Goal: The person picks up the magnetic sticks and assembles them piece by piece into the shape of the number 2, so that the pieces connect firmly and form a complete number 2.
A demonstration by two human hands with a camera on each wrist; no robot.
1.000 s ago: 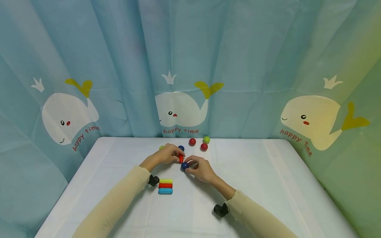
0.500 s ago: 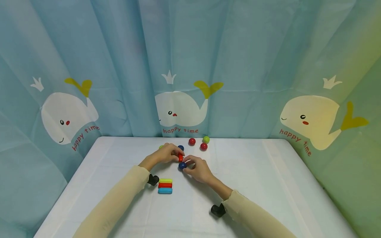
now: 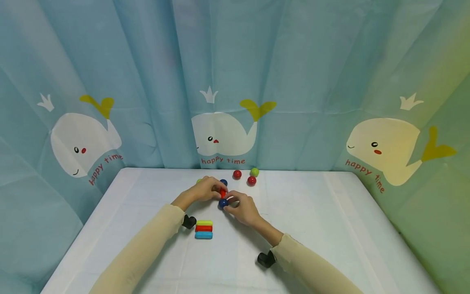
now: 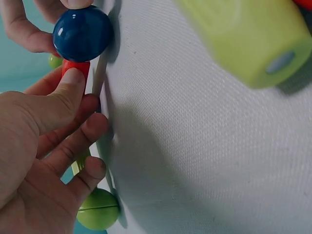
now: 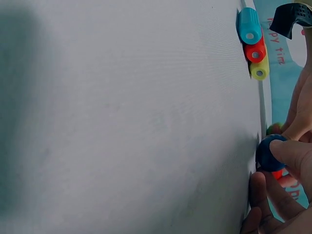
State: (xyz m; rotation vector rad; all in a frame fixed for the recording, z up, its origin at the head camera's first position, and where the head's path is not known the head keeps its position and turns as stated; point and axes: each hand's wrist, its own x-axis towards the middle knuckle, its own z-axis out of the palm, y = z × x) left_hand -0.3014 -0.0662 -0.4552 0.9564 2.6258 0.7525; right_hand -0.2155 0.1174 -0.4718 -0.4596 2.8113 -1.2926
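My left hand (image 3: 203,190) pinches a short red rod (image 4: 76,65) between thumb and fingers. My right hand (image 3: 244,209) holds a glossy dark blue ball (image 3: 223,203) by thumb and fingertips, and the ball meets the near end of the red rod. In the right wrist view the thumb lies on the blue ball (image 5: 269,155). Behind the left hand another blue ball (image 3: 223,182) shows at the rod's far side; whether they touch is hidden. A green ball (image 4: 99,210) with a yellow-green rod (image 4: 80,163) at it sits beyond the left fingers.
Yellow-green (image 3: 204,223), red (image 3: 203,229) and light blue rods (image 3: 203,235) lie side by side near the left wrist. Two red balls (image 3: 237,174) (image 3: 251,181) and a green ball (image 3: 254,172) sit at the back of the white table (image 3: 312,228). A curtain (image 3: 304,81) hangs behind.
My right hand has moved slightly left with the blue ball, bringing it against the near end of the red rod. The left hand has stayed nearly still.
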